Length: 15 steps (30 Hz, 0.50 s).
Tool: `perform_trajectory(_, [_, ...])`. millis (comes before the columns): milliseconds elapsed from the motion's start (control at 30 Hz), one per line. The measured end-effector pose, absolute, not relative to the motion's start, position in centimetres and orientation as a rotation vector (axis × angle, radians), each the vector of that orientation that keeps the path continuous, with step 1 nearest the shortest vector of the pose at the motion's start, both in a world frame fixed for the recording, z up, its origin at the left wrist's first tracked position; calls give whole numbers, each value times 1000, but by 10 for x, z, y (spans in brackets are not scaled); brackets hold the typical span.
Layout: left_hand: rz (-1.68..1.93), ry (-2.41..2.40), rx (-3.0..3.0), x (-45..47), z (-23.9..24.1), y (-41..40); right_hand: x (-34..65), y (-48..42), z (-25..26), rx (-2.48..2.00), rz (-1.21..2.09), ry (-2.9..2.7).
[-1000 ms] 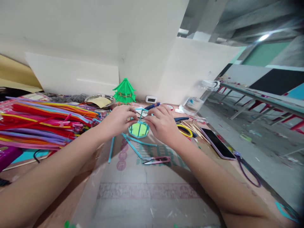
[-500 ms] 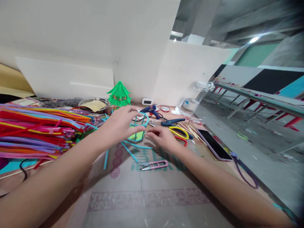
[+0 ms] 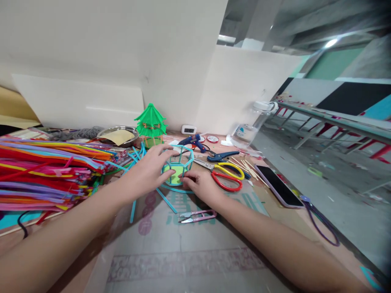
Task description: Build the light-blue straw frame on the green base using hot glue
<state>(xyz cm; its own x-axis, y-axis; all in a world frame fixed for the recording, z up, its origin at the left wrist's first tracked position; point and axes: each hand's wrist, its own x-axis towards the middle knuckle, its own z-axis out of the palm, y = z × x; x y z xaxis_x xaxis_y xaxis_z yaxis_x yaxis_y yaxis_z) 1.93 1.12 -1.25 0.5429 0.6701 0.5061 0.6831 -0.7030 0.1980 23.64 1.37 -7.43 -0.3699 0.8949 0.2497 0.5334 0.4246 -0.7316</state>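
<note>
A small cage-like frame of light-blue pipe cleaners (image 3: pixel 190 159) with a yellow-green base stands on the plastic-covered table. My left hand (image 3: pixel 149 169) curves round its left side, fingers at the upper rim and thumb in front. At the lower right front of the frame, my right hand (image 3: pixel 201 185) has its fingertips pinched together; whatever they hold is too small to make out. Loose blue pipe cleaners (image 3: pixel 166 200) lie below and left of the frame. Pink-handled thread snips (image 3: pixel 198 216) rest nearer to me.
Bundled coloured pipe cleaners (image 3: pixel 45 175) fill the left side. Behind stand a green pagoda-like model (image 3: pixel 151 122) and a metal bowl (image 3: pixel 132 136). To the right are scissors (image 3: pixel 227 183), a glue gun (image 3: pixel 193 141), blue-handled cutters (image 3: pixel 222 156), wooden sticks (image 3: pixel 252 169), a phone (image 3: pixel 278 187) and a jug (image 3: pixel 249 128).
My right hand has moved left and down to the frame's lower front, uncovering the scissors. The left hand has lowered slightly and its thumb now lies in front of the frame.
</note>
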Motion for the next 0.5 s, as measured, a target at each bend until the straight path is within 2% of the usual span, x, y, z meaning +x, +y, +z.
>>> perform_trajectory(133, [-898,-1139,-2720,15,-15,16,239,9,-72,-1240,696,-2042])
perform_trajectory(333, [-934,-1038,-2666,17,-3,6,246,5,-65,-1230,324,-2042])
perform_trajectory(500, [-1076,-874,-2510,23,2,-2,242,3,-68,-1197,344,-2042])
